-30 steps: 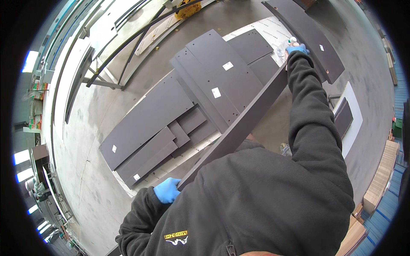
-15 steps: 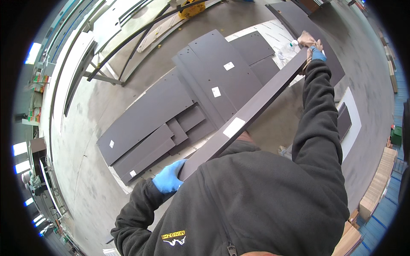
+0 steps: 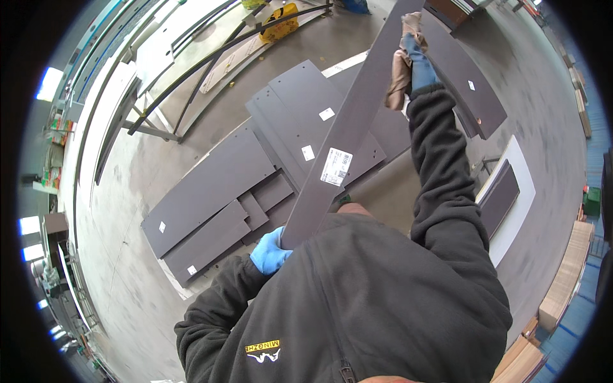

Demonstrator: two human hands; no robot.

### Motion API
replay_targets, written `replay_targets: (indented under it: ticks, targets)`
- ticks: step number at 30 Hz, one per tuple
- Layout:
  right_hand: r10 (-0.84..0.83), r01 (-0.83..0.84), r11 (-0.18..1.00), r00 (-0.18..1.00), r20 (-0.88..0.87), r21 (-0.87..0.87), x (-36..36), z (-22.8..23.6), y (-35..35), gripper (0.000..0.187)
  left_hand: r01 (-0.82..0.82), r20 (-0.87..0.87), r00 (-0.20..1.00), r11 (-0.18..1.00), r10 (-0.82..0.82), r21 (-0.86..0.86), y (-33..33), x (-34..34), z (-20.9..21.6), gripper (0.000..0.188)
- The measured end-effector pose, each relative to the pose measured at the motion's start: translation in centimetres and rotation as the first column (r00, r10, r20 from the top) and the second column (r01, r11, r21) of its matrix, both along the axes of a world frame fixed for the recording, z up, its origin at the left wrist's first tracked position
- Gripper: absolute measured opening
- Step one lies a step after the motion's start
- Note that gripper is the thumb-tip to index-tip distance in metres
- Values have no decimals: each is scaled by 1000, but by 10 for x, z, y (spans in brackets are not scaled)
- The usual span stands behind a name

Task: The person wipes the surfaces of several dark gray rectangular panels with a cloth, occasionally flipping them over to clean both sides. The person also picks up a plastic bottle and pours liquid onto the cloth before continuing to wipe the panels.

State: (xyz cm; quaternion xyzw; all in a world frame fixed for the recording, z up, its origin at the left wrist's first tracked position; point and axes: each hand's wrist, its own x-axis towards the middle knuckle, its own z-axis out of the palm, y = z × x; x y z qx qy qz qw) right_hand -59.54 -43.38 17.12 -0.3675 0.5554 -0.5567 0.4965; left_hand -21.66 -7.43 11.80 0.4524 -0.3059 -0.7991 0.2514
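A long dark grey-brown panel (image 3: 357,121) slants up from my chest to the upper edge, a white label (image 3: 336,166) facing me. My left hand (image 3: 271,252), in a blue glove, is closed around its near end. Stretched far forward, my right hand (image 3: 421,64), also blue-gloved, grips a crumpled tan cloth (image 3: 398,78) against the panel's right edge; its fingers are partly hidden by the cloth. Below the held panel lie several flat dark panels (image 3: 211,175) with small white labels, some stacked on each other.
A further dark panel (image 3: 469,76) lies at the far right. Nearer on the right, a smaller dark board (image 3: 501,198) rests on a white sheet (image 3: 525,185). A metal rack (image 3: 153,131) stands at the left, a yellow bag (image 3: 280,25) behind it. Stacked boards (image 3: 565,274) line the right side.
The panel has swung steeper and turned its broad labelled face toward me. My right hand has moved forward and left, off the panel's far end to its side edge; my left hand rose slightly right.
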Motion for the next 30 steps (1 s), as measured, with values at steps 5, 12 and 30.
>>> replay_targets:
  ticks: [5,12,30]
  targets:
    - [380,-242,919,758,530,-313,29,7,21,80,-103,48,993,992,106,-69,4,-15,-1,83]
    - [508,-454,854,622,596,-254,44,-14,-22,35,-99,44,994,994,101,-49,-9,-37,10,76]
    - [154,-805,593,115,981,1,189,-53,158,44,-279,2,956,917,292,-285,-108,-35,16,48]
